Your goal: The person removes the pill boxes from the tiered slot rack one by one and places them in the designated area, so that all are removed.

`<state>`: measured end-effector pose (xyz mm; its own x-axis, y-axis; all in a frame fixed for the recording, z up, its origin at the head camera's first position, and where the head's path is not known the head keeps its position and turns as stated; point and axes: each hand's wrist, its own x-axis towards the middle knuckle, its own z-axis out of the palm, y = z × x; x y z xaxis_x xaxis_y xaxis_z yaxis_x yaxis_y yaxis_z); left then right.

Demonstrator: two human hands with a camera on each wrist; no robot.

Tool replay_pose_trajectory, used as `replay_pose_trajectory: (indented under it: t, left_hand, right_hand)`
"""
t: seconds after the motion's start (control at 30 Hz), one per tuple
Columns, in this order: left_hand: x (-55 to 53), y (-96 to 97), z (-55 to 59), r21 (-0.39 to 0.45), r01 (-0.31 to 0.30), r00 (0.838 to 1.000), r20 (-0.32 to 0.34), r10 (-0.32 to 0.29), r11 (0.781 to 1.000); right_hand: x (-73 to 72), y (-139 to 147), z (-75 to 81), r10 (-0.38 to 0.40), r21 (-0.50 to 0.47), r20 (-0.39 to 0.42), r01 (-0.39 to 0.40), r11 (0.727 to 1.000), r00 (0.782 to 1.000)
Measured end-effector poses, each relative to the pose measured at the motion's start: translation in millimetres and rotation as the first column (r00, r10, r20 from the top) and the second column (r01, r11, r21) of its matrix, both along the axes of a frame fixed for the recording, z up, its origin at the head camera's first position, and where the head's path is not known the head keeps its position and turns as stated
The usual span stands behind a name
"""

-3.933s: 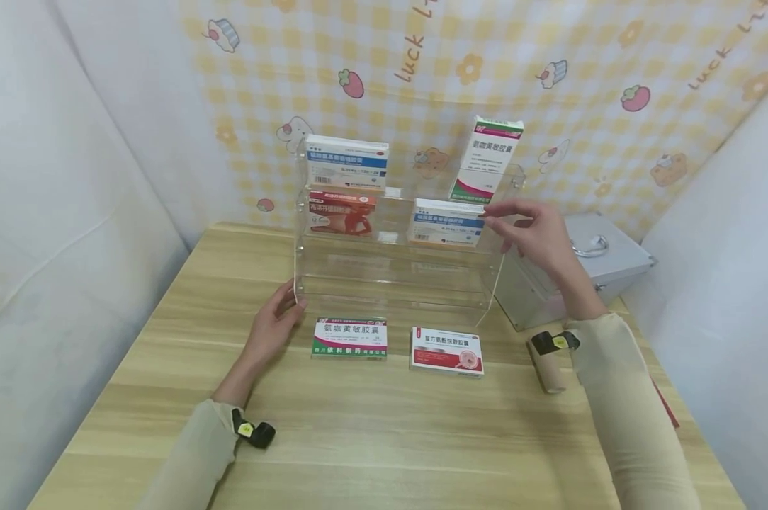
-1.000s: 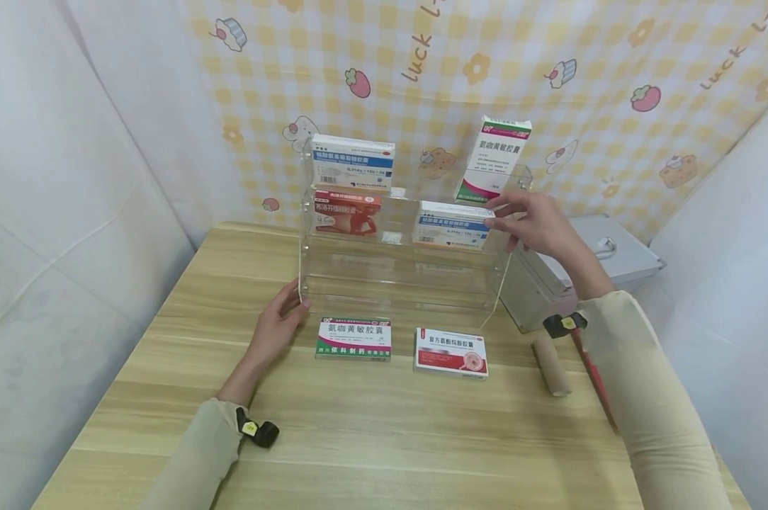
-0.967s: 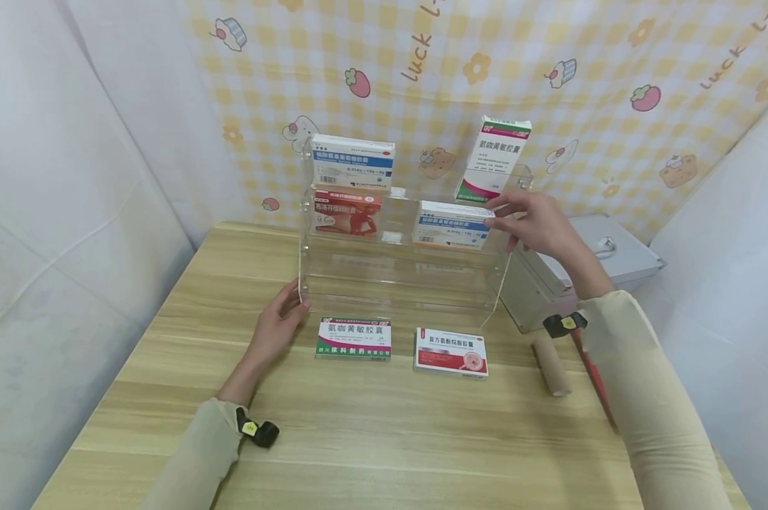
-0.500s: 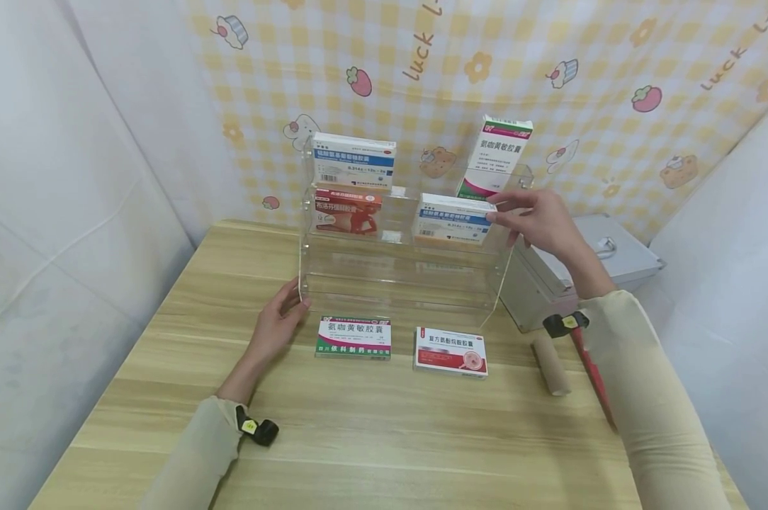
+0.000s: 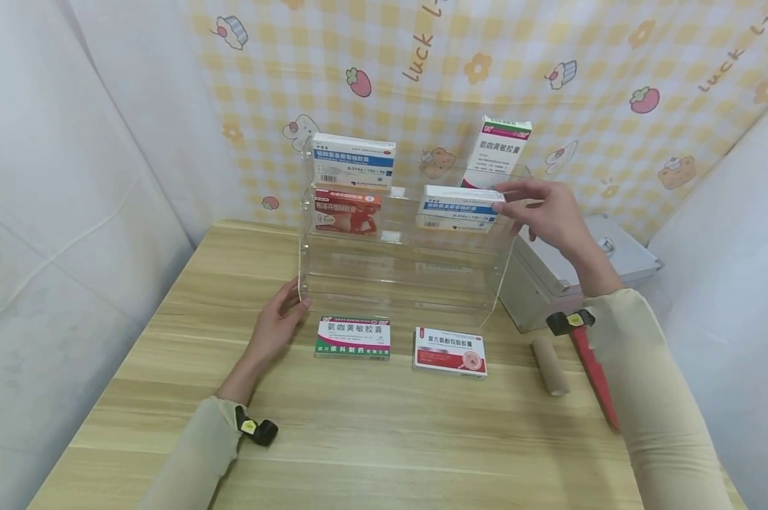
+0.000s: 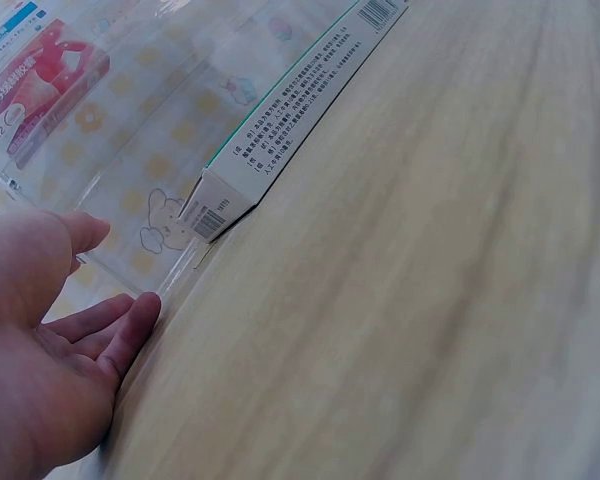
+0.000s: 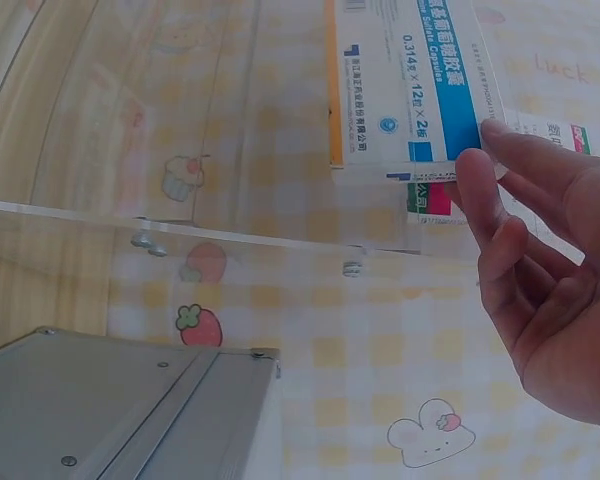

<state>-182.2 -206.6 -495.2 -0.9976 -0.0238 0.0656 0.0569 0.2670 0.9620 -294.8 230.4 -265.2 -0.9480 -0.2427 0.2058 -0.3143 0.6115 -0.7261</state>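
Note:
My right hand [image 5: 546,216] pinches the right end of a white and blue medicine box [image 5: 457,209], thumb in front and forefinger behind. The box is raised at the right of a clear acrylic display rack [image 5: 397,265], overlapping the foot of a tall white and green medicine box [image 5: 495,152]. In the right wrist view its end [image 7: 460,172] sits between thumb and finger. My left hand [image 5: 275,322] grips the rack's lower left side panel, thumb and fingers around the edge. On the left of the rack, a blue and white box [image 5: 353,163] stands above a red box [image 5: 346,211].
In front of the rack lie a green and white medicine box [image 5: 353,338] and a red and white one [image 5: 450,352]. A silver case [image 5: 550,269] stands at right, near a brown cylinder [image 5: 551,367] and a red strip [image 5: 596,379]. A checked cloth [image 5: 384,42] hangs behind.
Over the last second my right hand has lifted the blue and white box up and slightly right from its tier of the rack. The left hand stays on the rack's side.

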Motion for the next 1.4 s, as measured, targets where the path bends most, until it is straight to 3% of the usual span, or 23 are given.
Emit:
replay_pose_trajectory:
  t: [0.33,0.93,1.03,1.27,1.4]
  left_hand:
    - [-0.8,0.8,-0.5,0.002,-0.006,1.0,0.011,0.006,1.0]
    - [-1.5,0.1,-1.1,-0.004,-0.011,1.0,0.026,0.011,1.0]
    - [0.6,1.1,4.4,0.008,-0.003,0.999,0.041,0.003,1.0]
    - [15.5,8.4,35.6,-0.008,0.012,0.999,0.039,-0.012,1.0]
    - [15.0,8.4,34.7,0.006,0.015,0.999,0.034,-0.015,1.0]
  right_hand:
    - [5.8,3.5,10.8,-0.06,-0.082,-0.032,0.057,0.995,0.998]
    - [26.7,0.0,29.4,-0.035,-0.099,-0.072,0.028,0.995,0.997]
    - [31.2,0.0,29.6,-0.035,-0.087,-0.077,0.028,0.996,0.996]
    - [39.3,0.6,28.3,-0.016,-0.051,-0.096,0.011,0.999,0.995]
    - [42.7,2.1,27.3,-0.01,-0.041,-0.086,0.006,0.999,0.996]
